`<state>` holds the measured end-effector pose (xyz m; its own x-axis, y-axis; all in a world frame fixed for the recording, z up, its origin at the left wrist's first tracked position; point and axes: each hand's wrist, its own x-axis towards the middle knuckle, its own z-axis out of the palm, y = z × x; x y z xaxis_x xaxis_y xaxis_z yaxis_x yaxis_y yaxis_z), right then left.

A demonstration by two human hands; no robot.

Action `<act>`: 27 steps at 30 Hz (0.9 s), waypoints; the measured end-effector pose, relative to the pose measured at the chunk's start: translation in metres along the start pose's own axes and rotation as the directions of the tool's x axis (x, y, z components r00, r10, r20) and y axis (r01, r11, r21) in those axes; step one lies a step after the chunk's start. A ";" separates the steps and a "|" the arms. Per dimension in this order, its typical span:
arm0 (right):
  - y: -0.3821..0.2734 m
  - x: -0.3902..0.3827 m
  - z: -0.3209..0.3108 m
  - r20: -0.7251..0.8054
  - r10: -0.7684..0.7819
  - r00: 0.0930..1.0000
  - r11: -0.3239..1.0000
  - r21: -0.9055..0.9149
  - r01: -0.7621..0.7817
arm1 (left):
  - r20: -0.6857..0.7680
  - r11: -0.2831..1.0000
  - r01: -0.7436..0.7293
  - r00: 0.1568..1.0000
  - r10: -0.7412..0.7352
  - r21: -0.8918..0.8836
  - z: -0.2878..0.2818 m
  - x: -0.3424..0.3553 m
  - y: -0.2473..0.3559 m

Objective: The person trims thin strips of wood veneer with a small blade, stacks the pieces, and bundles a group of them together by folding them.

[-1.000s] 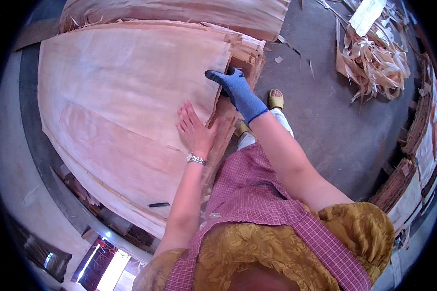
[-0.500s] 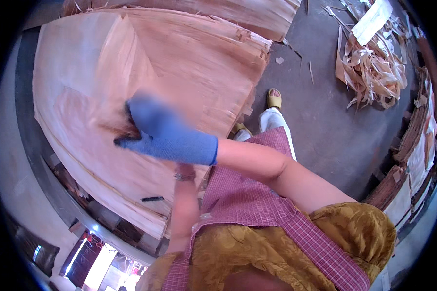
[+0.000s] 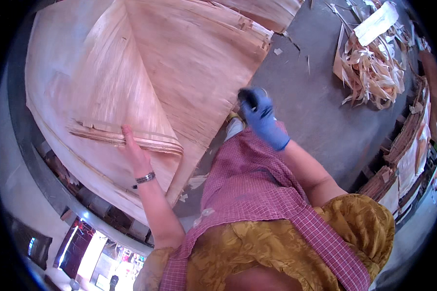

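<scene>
A large stack of thin wood veneer sheets (image 3: 194,58) spreads before me, its top layer creased along a slanting line. My bare left hand (image 3: 135,148), with a metal bracelet at the wrist, closes on a layered edge of veneer (image 3: 99,134), its thumb on top and other fingers partly hidden. My right hand (image 3: 258,114) wears a blue glove with black on the palm side. It hangs beside the stack's right edge, above the floor, with curled fingers; whether anything is inside them is hidden. A small dark object (image 3: 135,186) shows on the veneer near my left wrist.
A heap of veneer scraps (image 3: 374,72) lies on the grey floor (image 3: 320,116) at the far right. Another veneer stack (image 3: 272,12) stands at the back. Layered wood piles (image 3: 408,131) line the right side. My checked apron (image 3: 247,194) hangs close to the stack.
My gloved right hand has moved right, from over the veneer to beyond its edge. My left hand, mostly hidden before, has moved left and up and now grips the layered veneer edge.
</scene>
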<state>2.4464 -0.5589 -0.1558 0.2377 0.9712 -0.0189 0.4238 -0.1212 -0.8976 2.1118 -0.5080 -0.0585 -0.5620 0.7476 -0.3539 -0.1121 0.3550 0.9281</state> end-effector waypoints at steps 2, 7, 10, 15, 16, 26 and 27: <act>0.022 0.020 -0.007 -0.063 0.201 0.978 0.980 0.007 -0.201 | 0.082 0.943 -0.245 0.969 0.232 0.227 0.013 -0.001 0.017; 0.045 0.006 0.000 0.019 0.646 0.763 0.689 0.415 -0.594 | 0.149 0.944 -0.187 0.977 0.151 0.272 0.018 0.004 0.039; 0.050 -0.017 0.013 0.037 0.574 0.818 0.762 0.342 -0.550 | 0.164 0.958 -0.150 0.980 0.111 0.246 0.014 0.010 0.040; 0.029 -0.045 0.030 0.130 0.647 0.751 0.534 0.625 -0.568 | 0.289 0.958 -0.196 0.948 0.131 0.210 0.014 0.010 0.037; 0.029 -0.050 0.037 0.115 0.656 0.746 0.520 0.647 -0.557 | 0.280 0.951 -0.191 0.952 0.120 0.241 0.019 0.007 0.040; -0.026 -0.063 0.049 -0.388 0.338 0.857 0.867 0.483 -0.123 | 0.328 0.930 -0.223 0.937 0.122 0.292 0.025 -0.004 0.044; -0.030 -0.064 0.054 -0.420 0.304 0.855 0.888 0.449 -0.095 | 0.344 0.926 -0.239 0.930 0.130 0.294 0.025 -0.003 0.045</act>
<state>2.3715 -0.6066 -0.1518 0.6993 0.7073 -0.1038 -0.0387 -0.1075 -0.9934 2.1286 -0.4806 -0.0189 -0.2551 0.9346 -0.2477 0.2709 0.3150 0.9096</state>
